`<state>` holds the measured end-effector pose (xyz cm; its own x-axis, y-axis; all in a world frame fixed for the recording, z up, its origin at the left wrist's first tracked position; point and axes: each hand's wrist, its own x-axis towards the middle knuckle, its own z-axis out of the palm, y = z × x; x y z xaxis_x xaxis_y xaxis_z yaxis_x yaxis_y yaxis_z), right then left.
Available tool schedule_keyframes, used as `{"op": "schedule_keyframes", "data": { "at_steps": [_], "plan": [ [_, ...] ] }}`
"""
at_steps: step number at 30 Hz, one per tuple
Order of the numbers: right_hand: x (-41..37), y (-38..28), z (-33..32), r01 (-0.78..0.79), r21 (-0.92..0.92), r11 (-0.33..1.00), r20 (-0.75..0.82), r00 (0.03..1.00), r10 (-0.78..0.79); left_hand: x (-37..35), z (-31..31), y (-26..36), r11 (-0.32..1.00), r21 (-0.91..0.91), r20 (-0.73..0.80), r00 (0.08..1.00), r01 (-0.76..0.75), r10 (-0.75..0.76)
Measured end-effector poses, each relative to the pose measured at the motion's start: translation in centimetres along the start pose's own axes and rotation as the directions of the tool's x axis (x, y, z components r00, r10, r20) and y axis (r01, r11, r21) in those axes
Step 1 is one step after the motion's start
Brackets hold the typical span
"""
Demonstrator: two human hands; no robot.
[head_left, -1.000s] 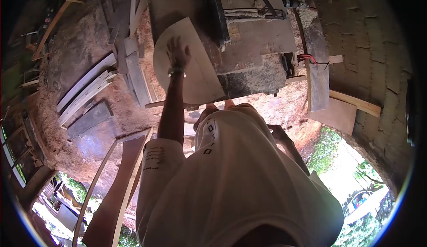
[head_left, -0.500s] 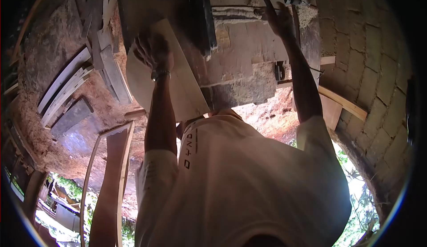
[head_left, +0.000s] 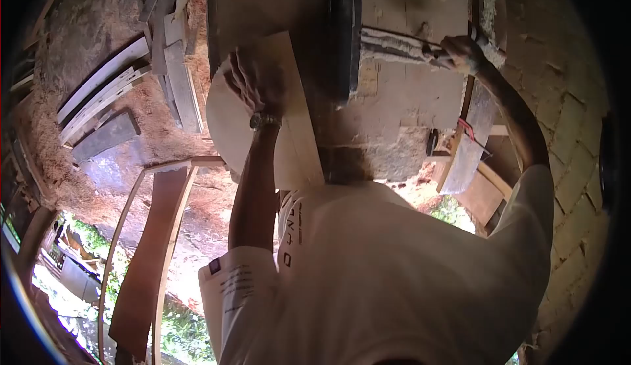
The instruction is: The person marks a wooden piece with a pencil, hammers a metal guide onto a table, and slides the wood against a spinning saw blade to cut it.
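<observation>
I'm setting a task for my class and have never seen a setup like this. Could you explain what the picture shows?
There's no robot here: a person works with bare hands, and a camera worn on the head looks down over the pale shirt. The left hand, with a watch at its wrist, lies spread on a pale, round-edged wooden board. That board rests on a worn worktable, left of a long dark bar. The right hand reaches the end of a rough slot; whether it grips anything is unclear. Curved planks lie on the ground.
</observation>
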<state>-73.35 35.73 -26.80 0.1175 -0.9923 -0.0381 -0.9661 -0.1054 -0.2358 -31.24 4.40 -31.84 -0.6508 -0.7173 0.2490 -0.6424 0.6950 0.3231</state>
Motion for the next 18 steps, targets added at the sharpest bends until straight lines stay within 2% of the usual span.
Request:
{"op": "schedule_keyframes", "data": {
  "at_steps": [3,5,6,7,8,9,10,11,13,15,16,17,18],
  "plan": [
    [-0.3,-1.4,-0.4,-0.106,-0.055,0.993,-0.007,0.994,0.106,-1.4,-0.3,0.3,1.0,0.006,0.002,1.0,0.015,-0.015],
    [0.2,-3.7,-1.6,-0.178,-0.081,0.981,-0.088,0.981,0.171,-0.6,-1.0,0.8,0.998,0.062,0.031,1.0,-0.005,0.003],
    [0.0,-5.2,-1.1,-0.301,-0.176,0.937,-0.205,0.942,0.264,-0.7,-1.0,0.7,0.998,0.055,0.029,1.0,-0.01,0.009],
    [0.5,-7.6,-0.6,-0.542,-0.106,0.834,-0.364,0.802,0.474,-0.9,-0.8,0.7,0.999,0.044,0.028,1.0,-0.011,0.009],
    [-0.3,-8.6,1.3,-0.557,0.358,0.749,-0.458,0.595,0.661,-0.9,-0.6,0.6,0.999,0.036,0.019,1.0,-0.005,0.004],
    [-0.6,-8.9,1.3,-0.566,0.699,0.436,-0.167,0.464,0.87,-0.8,-0.7,0.5,0.999,0.043,0.018,1.0,-0.005,0.004],
    [-0.9,-9.2,1.3,-0.35,0.928,-0.127,0.213,0.219,0.952,-0.8,-0.7,0.5,0.999,0.05,0.02,1.0,-0.006,0.005],
    [-1.3,-9.5,1.2,-0.078,0.864,-0.497,0.497,-0.022,0.868,-0.9,-0.8,0.6,0.998,0.056,0.024,1.0,-0.009,0.007],
    [1.3,-9.4,2.5,-0.053,0.796,-0.603,0.585,-0.19,0.789,-1.2,-0.8,0.4,0.999,0.031,0.008,1.0,-0.013,0.012],
    [3.4,-8.1,5.9,-0.319,0.872,-0.371,0.342,-0.145,0.928,-0.7,-0.7,0.9,1.0,0.027,0.003,1.0,-0.003,0.003],
    [4.3,-7.9,6.0,-0.464,0.824,-0.324,0.24,-0.232,0.943,-0.6,-1.0,0.9,0.999,0.039,0.02,1.0,0.006,-0.007],
    [3.1,-7.5,5.6,-0.649,0.755,-0.092,0.161,0.047,0.986,-0.6,-1.1,1.0,0.999,0.052,0.04,0.999,0.015,-0.017],
    [0.6,-6.8,5.1,-0.744,0.646,0.171,0.131,0.329,0.935,-0.7,-1.2,1.1,0.998,0.067,0.037,0.999,0.012,-0.015]
  ]
}}
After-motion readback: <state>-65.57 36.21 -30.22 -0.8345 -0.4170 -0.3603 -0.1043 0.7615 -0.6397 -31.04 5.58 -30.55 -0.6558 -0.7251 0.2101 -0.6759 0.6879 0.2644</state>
